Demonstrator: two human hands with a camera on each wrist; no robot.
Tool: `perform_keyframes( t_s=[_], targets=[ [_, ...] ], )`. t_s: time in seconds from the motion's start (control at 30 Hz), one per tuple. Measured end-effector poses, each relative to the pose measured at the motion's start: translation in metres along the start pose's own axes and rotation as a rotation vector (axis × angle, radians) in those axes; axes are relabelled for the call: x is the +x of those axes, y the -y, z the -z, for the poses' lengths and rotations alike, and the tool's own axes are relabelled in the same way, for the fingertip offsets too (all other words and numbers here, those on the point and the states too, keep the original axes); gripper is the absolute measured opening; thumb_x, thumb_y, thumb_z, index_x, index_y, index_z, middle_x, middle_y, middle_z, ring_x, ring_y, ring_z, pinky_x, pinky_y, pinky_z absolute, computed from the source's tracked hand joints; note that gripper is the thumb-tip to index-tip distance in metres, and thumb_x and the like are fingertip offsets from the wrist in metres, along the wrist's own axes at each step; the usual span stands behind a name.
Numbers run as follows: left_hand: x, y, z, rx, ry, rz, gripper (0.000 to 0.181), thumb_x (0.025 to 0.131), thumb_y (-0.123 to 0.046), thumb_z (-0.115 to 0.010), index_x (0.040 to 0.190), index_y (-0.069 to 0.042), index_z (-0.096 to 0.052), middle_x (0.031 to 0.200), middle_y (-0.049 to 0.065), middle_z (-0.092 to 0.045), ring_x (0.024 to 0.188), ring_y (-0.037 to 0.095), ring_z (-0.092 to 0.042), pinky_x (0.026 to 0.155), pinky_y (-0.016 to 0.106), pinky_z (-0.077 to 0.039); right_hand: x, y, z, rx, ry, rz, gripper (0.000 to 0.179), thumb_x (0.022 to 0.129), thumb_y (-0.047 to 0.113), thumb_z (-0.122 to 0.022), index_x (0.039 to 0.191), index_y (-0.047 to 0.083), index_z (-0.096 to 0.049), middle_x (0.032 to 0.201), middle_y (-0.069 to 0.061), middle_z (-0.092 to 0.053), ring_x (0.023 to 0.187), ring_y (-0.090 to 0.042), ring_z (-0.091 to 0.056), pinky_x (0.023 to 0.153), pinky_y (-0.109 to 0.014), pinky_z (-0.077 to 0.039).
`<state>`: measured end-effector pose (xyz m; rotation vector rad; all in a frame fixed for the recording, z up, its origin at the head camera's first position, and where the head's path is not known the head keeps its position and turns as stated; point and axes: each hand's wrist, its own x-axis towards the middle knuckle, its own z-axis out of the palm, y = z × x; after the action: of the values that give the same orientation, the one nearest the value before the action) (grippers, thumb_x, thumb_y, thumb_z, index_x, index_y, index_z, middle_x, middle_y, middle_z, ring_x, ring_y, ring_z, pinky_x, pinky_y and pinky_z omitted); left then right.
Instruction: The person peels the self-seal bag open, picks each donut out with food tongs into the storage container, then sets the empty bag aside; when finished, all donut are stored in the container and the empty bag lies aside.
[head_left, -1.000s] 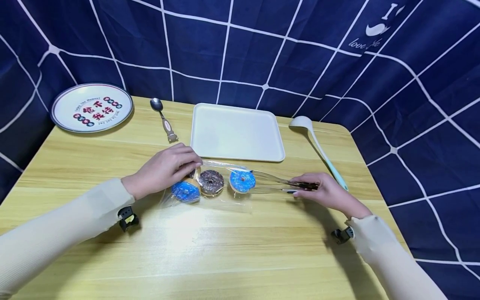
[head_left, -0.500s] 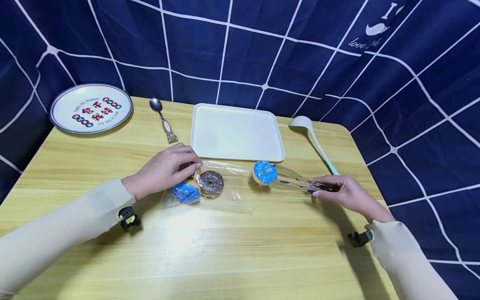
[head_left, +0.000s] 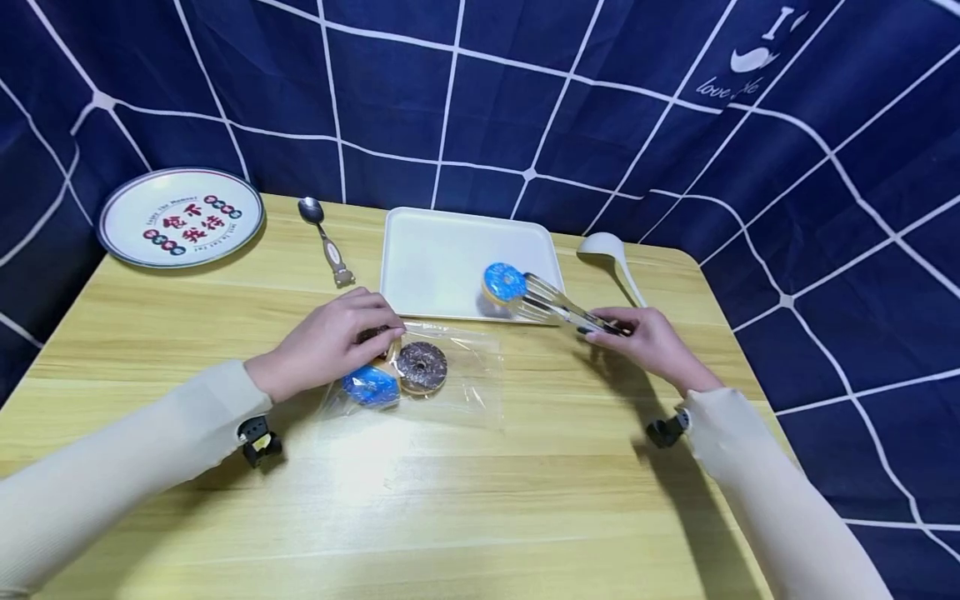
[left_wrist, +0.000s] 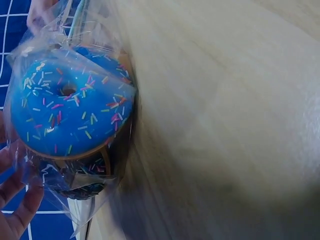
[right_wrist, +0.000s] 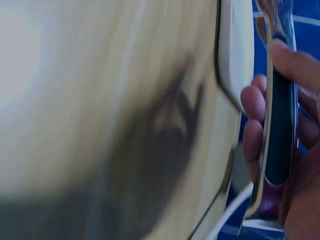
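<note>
My right hand [head_left: 641,342] grips metal food tongs [head_left: 555,304] by their dark-padded handle [right_wrist: 280,120]. Between the tongs' ends is a blue sprinkled donut [head_left: 504,282], over the right part of the white rectangular tray [head_left: 442,258]. My left hand [head_left: 337,337] holds the upper left edge of a clear plastic bag [head_left: 472,392] on the table. A chocolate sprinkled donut [head_left: 422,367] lies flat in the bag. Beside it, partly under my left fingers, are another blue donut [left_wrist: 65,110] and a dark sprinkled one [left_wrist: 87,172].
An oval plate [head_left: 180,242] with red lettering stands at the back left. Right of it lies a spoon [head_left: 330,250] with a brown handle. A white ladle [head_left: 603,246] lies at the back right, its handle partly behind my right hand. Blue gridded cloth [head_left: 420,92] borders the table.
The tongs drew the blue donut out of the bag to the right, then carried it up and left over the tray. My left hand stayed on the bag.
</note>
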<state>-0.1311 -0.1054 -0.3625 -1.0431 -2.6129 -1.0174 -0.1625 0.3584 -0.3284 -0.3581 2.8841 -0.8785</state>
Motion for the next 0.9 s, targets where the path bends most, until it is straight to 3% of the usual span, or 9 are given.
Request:
perform_keyframes(
  t_s=[0.13,0.33,0.47,0.57,0.7,0.9],
  targets=[
    [0.000,0.001,0.001,0.002,-0.004,-0.005,0.015,0.103,-0.016,-0.067,0.107,-0.010,-0.080,0.102,0.001,-0.074,0.097,0.015,-0.065,0.083,0.039,-0.058,0.034,0.019,-0.012,-0.019,-0.038,0.048,0.036,0.093,0.021,-0.082,0.125,0.005,-0.076,0.110,-0.018,-0.078,0.073,-0.005,-0.056,0.061,-0.017,-0.046],
    [0.001,0.001,0.001,-0.002,0.002,-0.006,0.015,0.103,-0.018,-0.067,0.107,-0.009,-0.080,0.102,0.002,-0.074,0.097,0.016,-0.066,0.084,0.040,-0.058,0.076,0.049,-0.028,-0.041,-0.058,0.052,0.037,0.093,0.020,-0.081,0.126,0.004,-0.075,0.114,-0.018,-0.077,0.070,-0.011,-0.053,0.061,-0.019,-0.042],
    [-0.002,0.001,0.001,-0.004,0.009,0.009,0.016,0.104,-0.017,-0.067,0.108,-0.009,-0.080,0.103,0.002,-0.074,0.098,0.017,-0.066,0.084,0.040,-0.058,0.097,0.064,-0.045,-0.045,-0.053,0.054,0.037,0.093,0.019,-0.081,0.126,0.003,-0.075,0.124,-0.018,-0.076,0.086,-0.019,-0.063,0.080,-0.025,-0.049],
    [-0.003,0.002,0.001,-0.004,0.012,0.015,0.016,0.104,-0.017,-0.066,0.109,-0.009,-0.079,0.104,0.002,-0.074,0.099,0.017,-0.066,0.085,0.040,-0.058,0.107,0.073,-0.055,-0.039,-0.033,0.042,0.037,0.094,0.019,-0.080,0.126,0.002,-0.075,0.131,-0.017,-0.074,0.093,-0.023,-0.062,0.085,-0.030,-0.049],
    [-0.004,0.003,0.001,-0.004,0.010,0.018,0.016,0.104,-0.017,-0.066,0.108,-0.009,-0.080,0.104,0.003,-0.074,0.100,0.018,-0.066,0.086,0.040,-0.058,0.115,0.080,-0.061,-0.037,-0.010,0.018,0.036,0.095,0.021,-0.078,0.127,0.003,-0.075,0.132,-0.016,-0.073,0.085,-0.022,-0.056,0.076,-0.025,-0.043],
    [-0.003,0.003,0.000,-0.008,0.000,0.010,0.015,0.103,-0.017,-0.067,0.107,-0.009,-0.079,0.104,0.003,-0.074,0.100,0.018,-0.065,0.086,0.040,-0.058,0.118,0.082,-0.066,-0.036,-0.011,-0.006,0.035,0.096,0.021,-0.077,0.127,0.003,-0.075,0.131,-0.015,-0.074,0.087,-0.021,-0.060,0.075,-0.024,-0.044]
  ],
)
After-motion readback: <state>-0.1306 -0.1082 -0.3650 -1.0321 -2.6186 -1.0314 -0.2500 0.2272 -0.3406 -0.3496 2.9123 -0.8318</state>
